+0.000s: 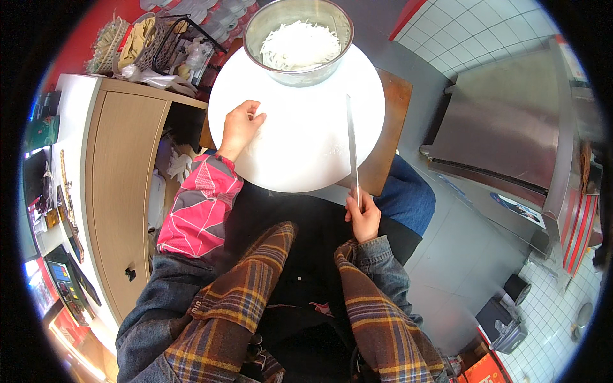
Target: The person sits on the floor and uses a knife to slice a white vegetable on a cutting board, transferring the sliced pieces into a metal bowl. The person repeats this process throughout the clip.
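My right hand point(366, 218) grips a long-bladed knife point(353, 143) by its handle. The blade points away from me, over the right part of a round white cutting board point(292, 170). Above the board's left part is my left hand point(242, 125), its fingers curled and the thumb close to them. Strong glare hides whether anything pale is between those fingers. At the board's far side stands a stainless steel bowl point(299, 76) with white shredded strips point(301, 46) in it. Small wet-looking traces show on the board near the blade.
A wooden surface point(395, 103) lies under the board. To the left, a wood-fronted cabinet point(127, 177) stands close by, with woven baskets point(139, 40) at its far end. Stainless steel equipment point(498, 119) is on the right. Plastic bottles point(215, 19) are at the back.
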`<action>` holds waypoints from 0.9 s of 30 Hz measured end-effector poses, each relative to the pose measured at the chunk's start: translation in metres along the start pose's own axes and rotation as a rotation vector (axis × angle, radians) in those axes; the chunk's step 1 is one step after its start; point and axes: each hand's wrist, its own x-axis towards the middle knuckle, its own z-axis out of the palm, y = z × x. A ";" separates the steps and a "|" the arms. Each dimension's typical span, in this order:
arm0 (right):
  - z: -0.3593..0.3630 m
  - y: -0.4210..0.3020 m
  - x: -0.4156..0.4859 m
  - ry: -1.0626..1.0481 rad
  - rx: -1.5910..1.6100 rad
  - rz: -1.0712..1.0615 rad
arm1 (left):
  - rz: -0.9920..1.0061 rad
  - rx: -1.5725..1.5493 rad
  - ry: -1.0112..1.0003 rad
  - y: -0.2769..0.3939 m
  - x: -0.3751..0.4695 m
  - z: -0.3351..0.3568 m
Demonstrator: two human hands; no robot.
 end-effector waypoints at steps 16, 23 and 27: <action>-0.001 0.000 0.000 0.003 -0.002 0.003 | 0.032 0.021 0.085 -0.007 0.001 -0.002; 0.001 0.001 0.001 0.001 0.024 0.027 | 0.404 0.302 0.210 0.009 -0.011 -0.006; 0.001 0.003 0.001 0.001 -0.012 -0.006 | 0.324 0.245 0.085 0.023 -0.027 0.007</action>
